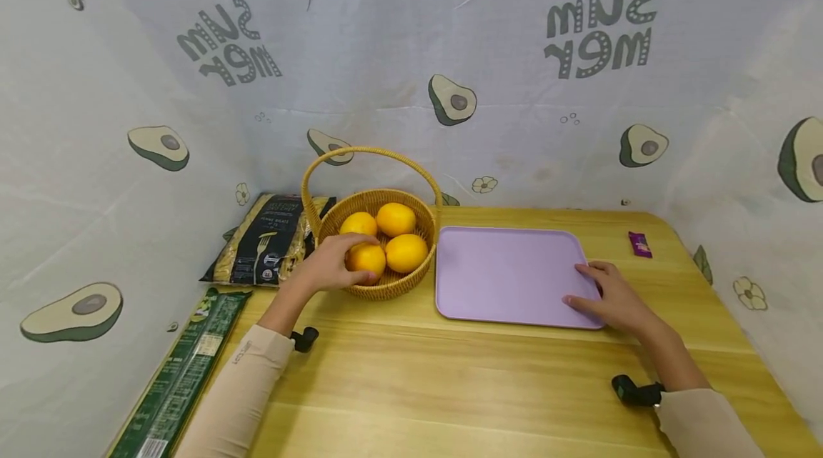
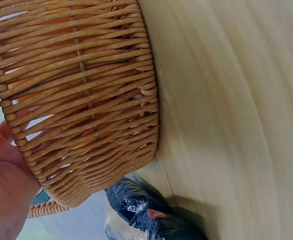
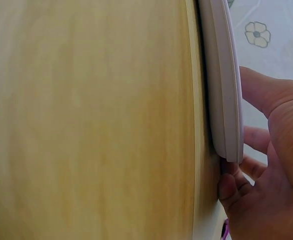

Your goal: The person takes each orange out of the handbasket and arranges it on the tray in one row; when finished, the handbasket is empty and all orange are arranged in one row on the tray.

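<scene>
Inside a woven basket (image 1: 386,292) with a tall handle lie several yellow-orange lemons (image 1: 406,253). My left hand (image 1: 331,263) reaches over the basket's left rim and holds the front-left lemon (image 1: 366,262), thumb in front and fingers across its top. In the left wrist view the basket's woven side (image 2: 81,100) hides most of the fingers and the fruit. To the basket's right lies a flat lilac tray (image 1: 504,276). My right hand (image 1: 620,301) grips its right edge, thumb and a fingertip over the rim; other fingers curl at the tray's corner (image 3: 231,135) in the right wrist view.
A black pasta bag (image 1: 263,240) lies behind and left of the basket. Long green packets (image 1: 183,376) run along the table's left edge. A small purple wrapped sweet (image 1: 639,244) sits right of the tray. A printed cloth (image 1: 386,51) hangs around the wooden table (image 1: 450,386).
</scene>
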{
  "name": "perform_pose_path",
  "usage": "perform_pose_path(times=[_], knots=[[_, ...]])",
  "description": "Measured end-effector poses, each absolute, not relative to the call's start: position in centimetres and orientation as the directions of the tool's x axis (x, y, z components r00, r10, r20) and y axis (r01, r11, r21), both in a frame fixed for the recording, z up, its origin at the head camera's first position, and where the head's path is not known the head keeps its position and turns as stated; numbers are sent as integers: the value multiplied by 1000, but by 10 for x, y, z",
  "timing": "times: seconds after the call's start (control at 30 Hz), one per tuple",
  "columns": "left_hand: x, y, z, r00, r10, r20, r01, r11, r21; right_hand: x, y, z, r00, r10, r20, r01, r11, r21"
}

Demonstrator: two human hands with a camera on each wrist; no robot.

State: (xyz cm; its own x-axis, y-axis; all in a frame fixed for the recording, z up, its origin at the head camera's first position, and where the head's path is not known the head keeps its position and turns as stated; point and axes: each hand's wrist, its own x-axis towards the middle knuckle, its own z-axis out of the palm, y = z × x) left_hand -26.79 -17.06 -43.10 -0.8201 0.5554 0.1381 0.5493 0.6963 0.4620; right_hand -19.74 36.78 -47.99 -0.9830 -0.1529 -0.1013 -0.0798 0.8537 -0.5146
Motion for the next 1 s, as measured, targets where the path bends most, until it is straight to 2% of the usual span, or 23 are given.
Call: perform_pose_path(times=[0.43, 0.53, 0.73, 1.0], knots=[[-264, -169, -420, -885, 420, 199, 450, 665, 596, -198, 369, -478, -983, -153, -98, -78, 843, -533], [-261, -163, -415, -900, 385, 205, 418, 625, 660, -198, 369, -478, -983, -155, -96, -80, 839, -538], [-254, -141, -401, -890, 395, 228, 419, 512, 750, -198, 368, -478, -983, -156, -97, -80, 840, -536], [-253, -106, -394, -870, 437, 228, 444, 493, 748, -196, 366, -480, -983, -161, -90, -88, 838, -539]])
